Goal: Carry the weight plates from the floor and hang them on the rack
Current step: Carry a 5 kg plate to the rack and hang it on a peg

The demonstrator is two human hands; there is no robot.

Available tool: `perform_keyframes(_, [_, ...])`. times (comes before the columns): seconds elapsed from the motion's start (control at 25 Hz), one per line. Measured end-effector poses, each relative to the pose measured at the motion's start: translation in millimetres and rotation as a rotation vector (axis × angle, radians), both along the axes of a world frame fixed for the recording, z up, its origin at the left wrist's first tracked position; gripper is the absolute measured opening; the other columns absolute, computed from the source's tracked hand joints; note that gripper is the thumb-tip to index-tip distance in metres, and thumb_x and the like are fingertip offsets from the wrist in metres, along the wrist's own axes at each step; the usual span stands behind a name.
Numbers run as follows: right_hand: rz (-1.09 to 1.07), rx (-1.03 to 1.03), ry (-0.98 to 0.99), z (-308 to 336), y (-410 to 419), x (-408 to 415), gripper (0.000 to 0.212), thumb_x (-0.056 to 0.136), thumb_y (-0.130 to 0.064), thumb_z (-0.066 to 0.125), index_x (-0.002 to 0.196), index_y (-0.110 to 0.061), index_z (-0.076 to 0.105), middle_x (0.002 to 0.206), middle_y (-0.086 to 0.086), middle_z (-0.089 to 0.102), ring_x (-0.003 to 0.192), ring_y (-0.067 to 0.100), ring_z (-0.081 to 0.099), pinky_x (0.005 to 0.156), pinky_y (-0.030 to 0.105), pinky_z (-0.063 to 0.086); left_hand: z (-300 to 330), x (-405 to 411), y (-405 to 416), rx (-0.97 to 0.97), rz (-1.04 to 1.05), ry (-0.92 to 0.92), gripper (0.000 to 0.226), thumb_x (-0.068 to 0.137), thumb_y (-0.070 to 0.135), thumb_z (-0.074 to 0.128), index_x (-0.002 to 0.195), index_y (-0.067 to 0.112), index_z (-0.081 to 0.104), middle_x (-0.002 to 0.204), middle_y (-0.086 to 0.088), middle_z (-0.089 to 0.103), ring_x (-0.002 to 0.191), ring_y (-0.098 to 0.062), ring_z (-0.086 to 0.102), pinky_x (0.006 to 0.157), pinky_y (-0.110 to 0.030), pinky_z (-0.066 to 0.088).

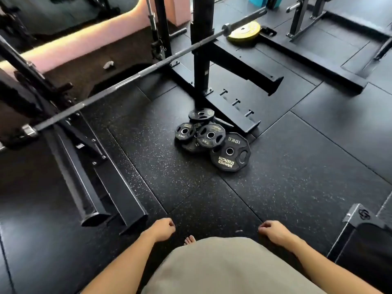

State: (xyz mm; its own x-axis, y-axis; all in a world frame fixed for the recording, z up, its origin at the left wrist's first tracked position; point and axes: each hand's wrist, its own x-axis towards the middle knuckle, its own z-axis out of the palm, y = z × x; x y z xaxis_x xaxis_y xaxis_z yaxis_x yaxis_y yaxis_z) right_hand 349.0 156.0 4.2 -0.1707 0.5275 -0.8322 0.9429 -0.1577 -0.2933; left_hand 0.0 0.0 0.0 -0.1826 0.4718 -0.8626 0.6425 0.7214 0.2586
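Black speckled rubber flooring point(297, 198) covers the whole gym corner, and the weight plates are all piled on it right at the foot of the rack point(244, 107). Biggest one is the 10KG plate point(230, 152), lying flat at the near edge of the heap with gold Hammer Strength lettering. Leaning on top of it is a 5KG plate point(210, 135), with a 2.5KG plate point(185, 131) just beside that and another small plate point(201, 115) at the back, closest to the rack's upright. The little storage pegs point(235, 102) on the rack's base beam are bare. A barbell point(131, 79) runs diagonally across the frame above the floor.

Left hand point(162, 229) and right hand point(273, 230) both hang low in front of the person, fingers loosely curled, holding nothing, well apart from the pile.
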Motion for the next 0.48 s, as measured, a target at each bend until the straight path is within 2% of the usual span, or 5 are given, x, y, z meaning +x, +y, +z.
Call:
perform_keyframes(0.16, [-0.144,0.028,0.038,2,62,-33,0.009,0.095,-0.023,0.058,0.097,-0.017,0.065,0.089,0.005,0.067,0.072,0.017,0.058,0.058,0.024,0.045,6,-43,69,0.055,0.046,-0.015,0.026,0.096,0.025,0.048,0.116,0.019,0.064,0.117,-0.004,0.066,0.105,-0.020,0.061,0.094,-0.034,0.048])
perform_keyframes(0.28, [-0.231,0.038,0.047,1,123,-60,0.011,0.094,-0.024,0.058,0.097,-0.016,0.066,0.094,0.009,0.069,0.076,0.021,0.059,0.060,0.028,0.047,6,-71,138,0.082,0.040,0.003,0.022,0.095,0.026,0.050,0.110,0.020,0.064,0.114,-0.005,0.067,0.105,-0.021,0.061,0.096,-0.036,0.049])
perform_keyframes(0.36, [-0.267,0.043,0.074,-3,167,-75,0.010,0.092,-0.024,0.058,0.093,-0.016,0.066,0.088,0.007,0.068,0.076,0.021,0.057,0.063,0.029,0.047,6,-87,183,0.104,0.056,0.029,0.023,0.094,0.025,0.050,0.110,0.019,0.065,0.113,-0.005,0.068,0.108,-0.023,0.061,0.095,-0.035,0.049])
perform_keyframes(0.48, [-0.291,0.028,0.106,-8,238,-96,0.013,0.093,-0.022,0.058,0.094,-0.012,0.065,0.080,0.008,0.062,0.071,0.021,0.053,0.058,0.028,0.043,8,-110,255,0.139,0.078,0.096,0.025,0.095,0.024,0.049,0.113,0.018,0.065,0.113,-0.003,0.066,0.109,-0.023,0.059,0.090,-0.031,0.045])
